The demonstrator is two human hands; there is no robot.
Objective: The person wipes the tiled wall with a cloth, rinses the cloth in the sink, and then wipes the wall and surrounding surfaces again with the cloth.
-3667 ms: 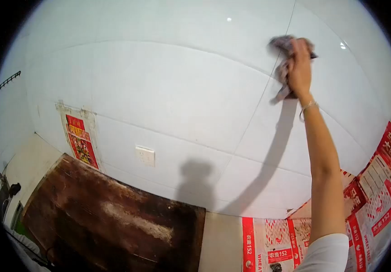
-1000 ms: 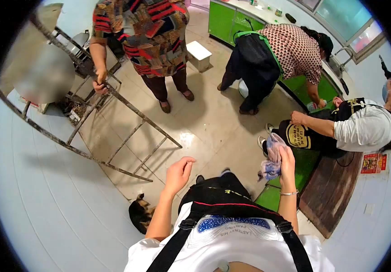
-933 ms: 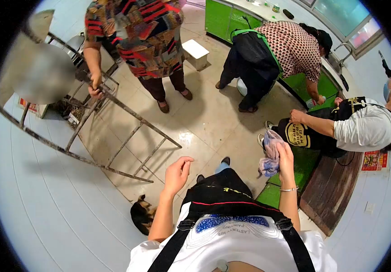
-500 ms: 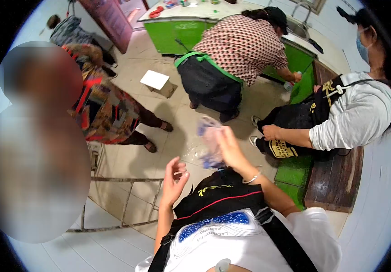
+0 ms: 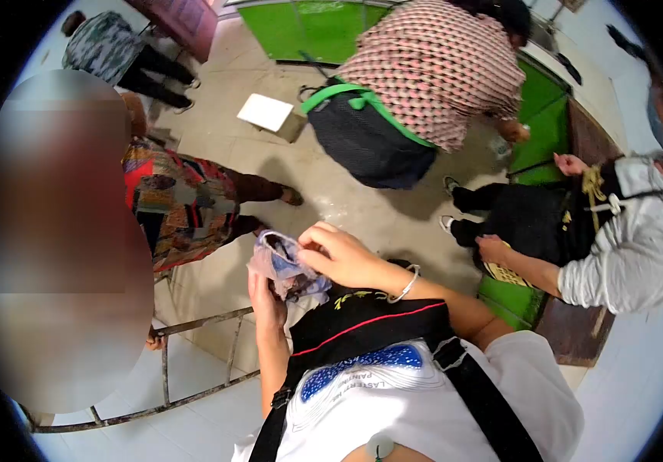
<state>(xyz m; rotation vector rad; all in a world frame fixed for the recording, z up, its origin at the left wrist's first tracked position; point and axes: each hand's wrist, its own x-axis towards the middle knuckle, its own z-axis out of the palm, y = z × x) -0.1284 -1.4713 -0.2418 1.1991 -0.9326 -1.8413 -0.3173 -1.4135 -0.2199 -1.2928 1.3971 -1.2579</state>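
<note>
1. The landmark is the white stool (image 5: 266,113), a block with a flat, smooth, rectangular top, standing on glossy beige tiles (image 5: 220,135).
2. The cloth (image 5: 287,266) is on the wearer's side of the stool, held up in front of the black apron (image 5: 362,323). It is soft, thin and crumpled, pale pink with violet-blue patches, its rim curling round a dark hollow.
3. Its curled rim faces toward the stool; the loose folds trail away from it, toward the apron. The bunch is nearly as wide as long, its long axis running slightly aslant from stool side to apron side.
4. The left hand (image 5: 267,299) cups the cloth, fingers closed round its outer side, on the cloth's flank away from the stool.
5. The right hand (image 5: 344,258) meets the cloth's other flank with bent fingers; whether they pinch it I cannot tell. A slim, shiny bracelet (image 5: 411,286) rings that wrist.
6. Left of the stool and nearer the wearer, a ladder (image 5: 165,373) shows straight, mottled bars, another person's hand (image 5: 154,339) on it.
7. Right of the stool, a co-worker in a dotted shirt (image 5: 431,69) bends over; beyond the stool is a glossy green cabinet (image 5: 300,35).
</note>
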